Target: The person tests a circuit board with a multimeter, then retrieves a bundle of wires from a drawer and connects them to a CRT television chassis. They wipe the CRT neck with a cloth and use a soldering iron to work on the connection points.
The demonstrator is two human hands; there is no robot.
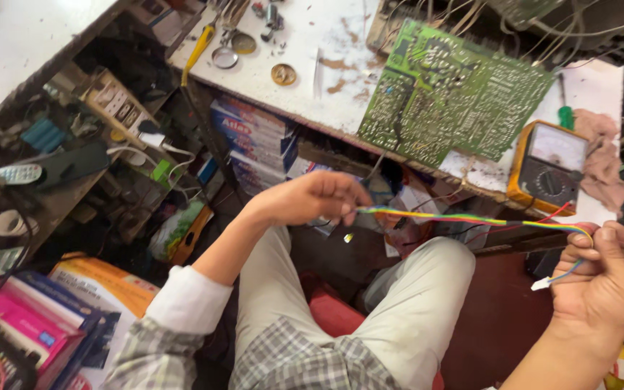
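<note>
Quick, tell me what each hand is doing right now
Left hand: closed, pinching one end of the multicoloured ribbon cable.
Right hand: closed, gripping the cable's other end, near its small white connector.

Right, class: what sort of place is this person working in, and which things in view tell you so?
Most likely a small electronics repair workshop. A green circuit board lies solder side up on the stained workbench, an orange analogue multimeter sits beside it, and both hands stretch a multicoloured ribbon cable.
</note>
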